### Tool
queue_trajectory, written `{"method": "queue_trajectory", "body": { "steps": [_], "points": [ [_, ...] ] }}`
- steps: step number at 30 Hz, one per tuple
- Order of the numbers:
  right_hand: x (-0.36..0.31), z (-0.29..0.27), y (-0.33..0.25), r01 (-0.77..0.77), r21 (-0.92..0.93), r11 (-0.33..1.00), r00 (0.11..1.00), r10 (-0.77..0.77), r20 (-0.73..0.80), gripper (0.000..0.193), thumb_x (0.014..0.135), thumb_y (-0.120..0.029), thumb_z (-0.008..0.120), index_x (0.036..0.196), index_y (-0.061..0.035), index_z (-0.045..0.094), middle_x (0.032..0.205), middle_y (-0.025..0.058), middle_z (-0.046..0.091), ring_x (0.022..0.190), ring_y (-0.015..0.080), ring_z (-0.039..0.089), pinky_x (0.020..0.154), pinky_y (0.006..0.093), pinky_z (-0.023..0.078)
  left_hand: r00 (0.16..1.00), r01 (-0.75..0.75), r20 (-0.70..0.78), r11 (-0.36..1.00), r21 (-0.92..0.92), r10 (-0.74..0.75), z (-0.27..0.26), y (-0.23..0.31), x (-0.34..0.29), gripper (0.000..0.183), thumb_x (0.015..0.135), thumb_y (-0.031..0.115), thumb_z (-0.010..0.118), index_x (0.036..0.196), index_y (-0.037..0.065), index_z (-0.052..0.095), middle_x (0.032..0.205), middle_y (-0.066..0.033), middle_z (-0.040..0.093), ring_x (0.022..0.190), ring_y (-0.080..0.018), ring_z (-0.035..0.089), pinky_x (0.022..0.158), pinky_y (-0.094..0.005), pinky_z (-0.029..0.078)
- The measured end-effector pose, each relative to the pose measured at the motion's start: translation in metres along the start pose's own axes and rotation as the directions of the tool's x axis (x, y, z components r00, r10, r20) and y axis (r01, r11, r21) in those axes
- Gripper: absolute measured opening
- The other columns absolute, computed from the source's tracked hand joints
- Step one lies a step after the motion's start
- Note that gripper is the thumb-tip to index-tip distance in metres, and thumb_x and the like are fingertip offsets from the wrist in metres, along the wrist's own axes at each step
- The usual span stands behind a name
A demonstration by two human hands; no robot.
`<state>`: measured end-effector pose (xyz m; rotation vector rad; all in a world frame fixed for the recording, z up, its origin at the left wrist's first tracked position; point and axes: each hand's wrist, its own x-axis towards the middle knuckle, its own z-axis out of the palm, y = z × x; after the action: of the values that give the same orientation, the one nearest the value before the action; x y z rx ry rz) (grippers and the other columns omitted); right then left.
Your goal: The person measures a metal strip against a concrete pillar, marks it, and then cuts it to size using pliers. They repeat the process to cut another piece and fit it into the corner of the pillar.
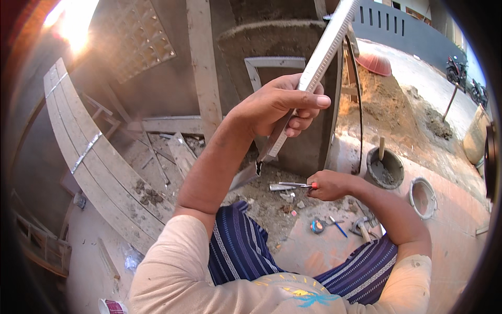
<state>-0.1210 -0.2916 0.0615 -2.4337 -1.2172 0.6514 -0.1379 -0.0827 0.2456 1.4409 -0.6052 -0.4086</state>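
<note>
My left hand point(282, 103) is closed around a long silver metal channel point(327, 52) with ridged edges, raised and slanting up to the right. Near its lower end the channel is cut or bent at a dark notch, and a short piece angles down behind my forearm. Lower and to the right, my right hand point(329, 186) grips metal snips point(296, 184) with a red handle. The blades point left and are apart from the channel. Below them on the floor lie a tape measure point(317, 225), a blue pen point(339, 227) and a hammer point(362, 226).
Long planks point(86, 141) slope along the left. Ahead, a wooden post point(205, 68) stands before a plastered wall. At right are a bucket of mortar point(385, 180), another bucket point(422, 198) and a sand heap point(384, 104). Rubble litters the floor near the wall.
</note>
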Motion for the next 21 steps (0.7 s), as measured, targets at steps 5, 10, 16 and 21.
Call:
{"method": "queue_trajectory", "body": {
  "steps": [5,10,16,21],
  "points": [
    [-0.016,-0.036,-0.054,0.214,0.207,0.955,0.846,-0.075,-0.528,0.024,0.099,-0.020,0.063,0.089,0.0016,0.058,0.076,0.0162,0.060,0.062,0.0324,0.058,0.065,0.0441,0.049,0.914,-0.384,-0.225,0.899,-0.212,0.337,-0.032,0.065,-0.022,0.012,0.101,0.016,0.065,0.095,0.010,0.056,0.067,0.0037,0.041,0.047,-0.0034,0.037,0.034,-0.0184,0.032],
    [-0.049,-0.061,-0.104,0.249,0.455,0.855,0.873,0.005,-0.487,0.016,0.099,-0.015,0.060,0.095,-0.0004,0.056,0.071,0.0133,0.055,0.064,0.0208,0.056,0.063,0.0391,0.046,0.826,-0.563,-0.229,0.747,-0.354,0.515,-0.056,0.075,-0.016,0.015,0.101,0.011,0.062,0.087,0.010,0.055,0.065,0.0026,0.042,0.047,-0.0051,0.038,0.035,-0.0198,0.033],
    [-0.064,-0.071,-0.122,0.228,0.212,0.950,0.801,-0.059,-0.596,0.013,0.095,-0.012,0.056,0.096,0.0016,0.056,0.073,0.0222,0.060,0.065,0.0357,0.058,0.066,0.0445,0.047,0.772,-0.634,-0.282,0.723,-0.274,0.570,-0.044,0.063,-0.003,0.009,0.098,0.009,0.064,0.090,0.010,0.059,0.064,0.0023,0.043,0.046,-0.0059,0.037,0.035,-0.0217,0.034],
    [-0.061,-0.068,-0.126,0.068,0.315,0.947,0.811,0.132,-0.570,0.016,0.095,-0.015,0.056,0.094,0.0008,0.054,0.075,0.0197,0.059,0.070,0.0333,0.058,0.068,0.0434,0.046,0.733,-0.679,-0.256,0.703,-0.212,0.630,-0.027,0.064,0.002,0.006,0.095,0.007,0.064,0.091,0.010,0.060,0.063,0.0018,0.044,0.044,-0.0069,0.037,0.034,-0.0226,0.033]
  ]
}}
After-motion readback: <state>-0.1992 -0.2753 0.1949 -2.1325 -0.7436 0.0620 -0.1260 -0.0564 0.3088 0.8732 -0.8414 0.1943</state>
